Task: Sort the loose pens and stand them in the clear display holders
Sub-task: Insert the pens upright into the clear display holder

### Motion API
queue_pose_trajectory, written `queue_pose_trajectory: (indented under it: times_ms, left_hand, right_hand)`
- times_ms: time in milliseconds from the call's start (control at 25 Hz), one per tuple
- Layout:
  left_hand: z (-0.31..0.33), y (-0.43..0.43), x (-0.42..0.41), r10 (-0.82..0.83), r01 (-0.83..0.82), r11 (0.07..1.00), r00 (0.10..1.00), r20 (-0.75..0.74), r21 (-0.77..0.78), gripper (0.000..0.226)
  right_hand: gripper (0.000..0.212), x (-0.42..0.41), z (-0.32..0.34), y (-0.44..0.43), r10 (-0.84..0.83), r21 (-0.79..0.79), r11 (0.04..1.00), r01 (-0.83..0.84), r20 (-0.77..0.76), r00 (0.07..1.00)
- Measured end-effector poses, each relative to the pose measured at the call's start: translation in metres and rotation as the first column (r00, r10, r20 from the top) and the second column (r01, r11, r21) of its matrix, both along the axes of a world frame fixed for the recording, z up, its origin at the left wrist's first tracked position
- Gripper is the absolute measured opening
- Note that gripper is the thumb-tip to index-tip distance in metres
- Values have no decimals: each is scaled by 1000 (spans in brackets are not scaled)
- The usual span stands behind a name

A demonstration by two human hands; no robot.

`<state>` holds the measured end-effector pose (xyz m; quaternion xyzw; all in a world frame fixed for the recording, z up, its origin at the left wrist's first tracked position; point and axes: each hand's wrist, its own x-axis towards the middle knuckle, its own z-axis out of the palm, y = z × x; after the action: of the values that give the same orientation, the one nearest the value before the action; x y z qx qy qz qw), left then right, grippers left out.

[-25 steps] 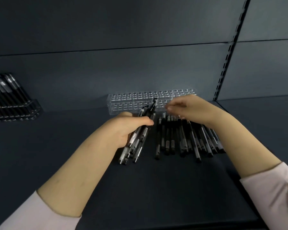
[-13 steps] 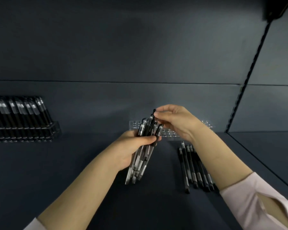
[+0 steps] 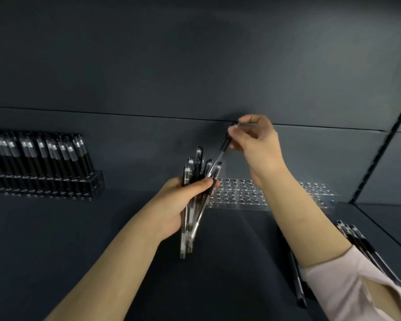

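Note:
My left hand (image 3: 180,202) grips a bundle of several black and clear pens (image 3: 195,184), held upright above the dark shelf. My right hand (image 3: 256,144) pinches the top of one pen (image 3: 221,151) and has it partly drawn up out of the bundle, tilted to the right. Behind the hands, a clear display holder (image 3: 248,195) with rows of round holes lies against the back wall with no pens in it. Loose pens (image 3: 361,249) lie on the shelf at the right, partly hidden by my right forearm.
A second clear holder (image 3: 63,186) at the left back is filled with several upright black pens. A slotted metal upright (image 3: 380,158) runs along the right side. The dark shelf surface (image 3: 229,262) spreads below the hands.
My right hand has risen, drawing one pen up out of the bundle. My left hand holds the bundle more upright. The view has tilted up, so the loose pens sit lower right.

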<state>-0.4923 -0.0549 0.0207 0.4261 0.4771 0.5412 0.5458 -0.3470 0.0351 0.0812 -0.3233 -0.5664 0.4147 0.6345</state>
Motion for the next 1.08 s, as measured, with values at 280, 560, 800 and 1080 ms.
queue_pose_trajectory:
  times_ms: [280, 560, 800, 1080]
  left_hand:
    - [-11, 0, -2, 140, -140, 990, 990, 16, 29, 15]
    - [-17, 4, 6, 162, -172, 984, 971, 173, 45, 16]
    - [-16, 4, 7, 212, -237, 965, 957, 197, 115, 11]
    - [-20, 6, 7, 224, -248, 963, 955, 196, 104, 11]
  right_hand:
    - [28, 8, -8, 4, -331, 286, 915, 285, 126, 935]
    - [21, 3, -25, 13, -344, 373, 900, 226, 291, 893]
    - [24, -2, -26, 14, -313, 436, 898, 64, 528, 789]
    - [28, -1, -21, 8, -235, 364, 931, -7, 615, 753]
